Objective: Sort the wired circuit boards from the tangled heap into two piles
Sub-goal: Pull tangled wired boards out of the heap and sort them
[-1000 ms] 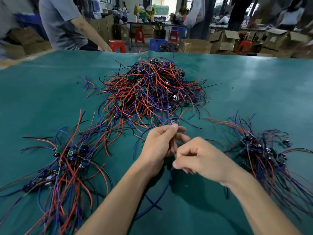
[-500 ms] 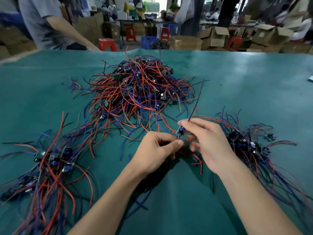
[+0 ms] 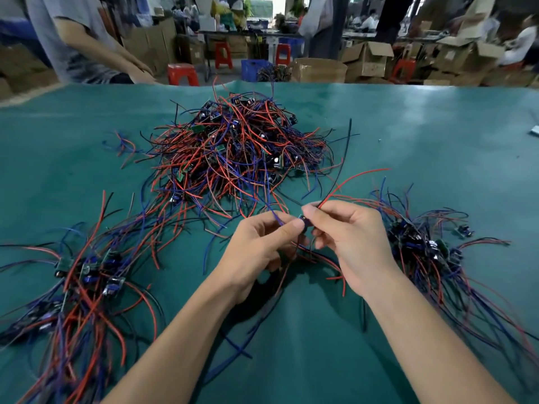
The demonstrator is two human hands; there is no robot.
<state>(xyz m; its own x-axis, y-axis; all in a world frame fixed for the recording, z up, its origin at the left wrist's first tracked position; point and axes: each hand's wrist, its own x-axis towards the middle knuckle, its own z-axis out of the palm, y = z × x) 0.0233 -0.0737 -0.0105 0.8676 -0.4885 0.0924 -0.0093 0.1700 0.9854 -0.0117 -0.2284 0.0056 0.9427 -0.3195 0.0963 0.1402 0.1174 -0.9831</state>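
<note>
A tangled heap point(image 3: 233, 153) of small circuit boards with red, blue and black wires lies at the table's middle back. One sorted pile point(image 3: 84, 275) spreads at the near left, another sorted pile point(image 3: 425, 246) at the right. Between them, above the table, my left hand point(image 3: 259, 252) and my right hand point(image 3: 350, 237) meet over one small wired board point(image 3: 304, 220). Both pinch it at the fingertips. Its red and black wires rise up to the right past my right fingers, a blue wire runs up from my left fingers, and more wires hang below.
The green table cover point(image 3: 437, 147) reaches to the far edge. A person in a grey shirt point(image 3: 75, 39) stands at the far left corner. Cardboard boxes, red stools and a blue crate stand beyond the table. A small light object point(image 3: 534, 130) lies at the right edge.
My right hand came up beside my left and took hold of the board at the fingertips. The board's red and black wires now stick up to the right.
</note>
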